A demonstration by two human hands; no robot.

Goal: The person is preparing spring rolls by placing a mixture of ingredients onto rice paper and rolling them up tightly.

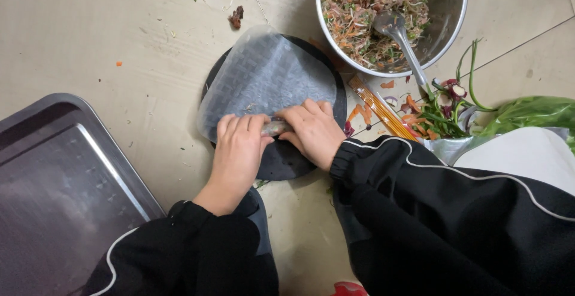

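Filling (277,128) lies crosswise between your hands, under the rice paper (263,77) (its free sheet stretches away from you). Your left hand (238,146) and right hand (312,129) both press curled fingers onto the rolled edge, equally near.

steel bowl (450,8) w/ filling + spoon (396,32) | tray (54,170) | greens (527,113)

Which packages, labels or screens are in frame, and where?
Narrow flat packet with orange and yellow stripes: on the floor right of the round black board, below the steel bowl.
Green plastic bag: far right, crumpled, translucent.
Silvery foil-like wrapper: beside the vegetable scraps, partly hidden.
No screens or signs.
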